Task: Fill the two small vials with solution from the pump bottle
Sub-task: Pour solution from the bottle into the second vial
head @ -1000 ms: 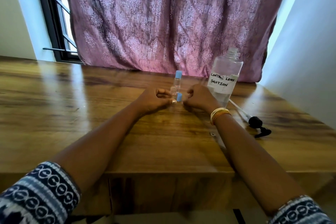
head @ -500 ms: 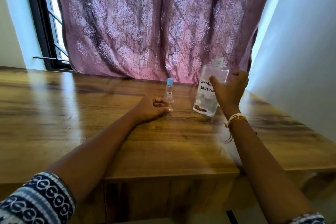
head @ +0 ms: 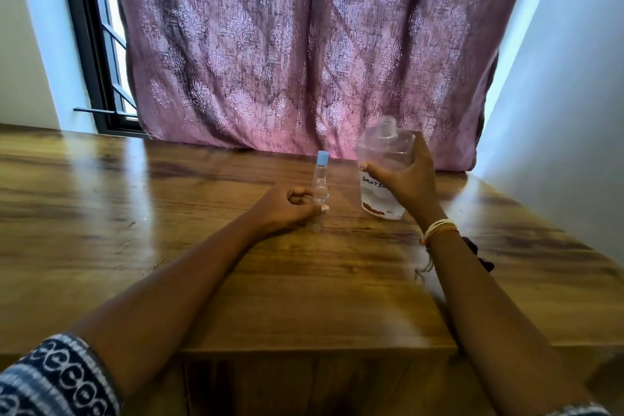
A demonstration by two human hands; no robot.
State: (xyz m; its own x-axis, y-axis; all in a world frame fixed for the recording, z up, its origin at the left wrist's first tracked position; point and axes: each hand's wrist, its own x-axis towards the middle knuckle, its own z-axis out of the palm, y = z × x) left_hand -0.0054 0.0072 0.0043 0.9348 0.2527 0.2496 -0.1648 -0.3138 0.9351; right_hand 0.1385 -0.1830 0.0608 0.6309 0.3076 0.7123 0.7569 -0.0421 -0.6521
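Wooden bench [head: 135, 213] runs across the whole view, glossy, with window glare on its left part. At far left a dark window frame [head: 98, 54] stands behind it; a patterned sleeve [head: 50, 378] covers the near end of the left arm. A mauve patterned curtain [head: 297, 44] hangs along the back edge of the bench.

Left hand [head: 287, 209] rests on the bench near the middle, curled, fingers and thumb closed around the lower part of a small clear vial [head: 319, 203]. This vial stands upright with its base on the wood; whether it carries a cap cannot be told. Directly behind it, close enough to overlap in view, a second vial [head: 321, 172] stands upright with a light blue cap [head: 323, 156] fitted and a small label on its body.

Right of the vials, right hand [head: 408, 182] grips a clear bottle [head: 383, 159] from its right side, thumb across the handwritten label. The bottle is tilted, neck open with no pump fitted, some liquid visible at its base. Whether its base touches the bench cannot be told. Yellow and orange bands [head: 439, 230] circle the right wrist. A black pump head [head: 483, 260] lies on the bench just right of the right forearm, partly hidden by it.
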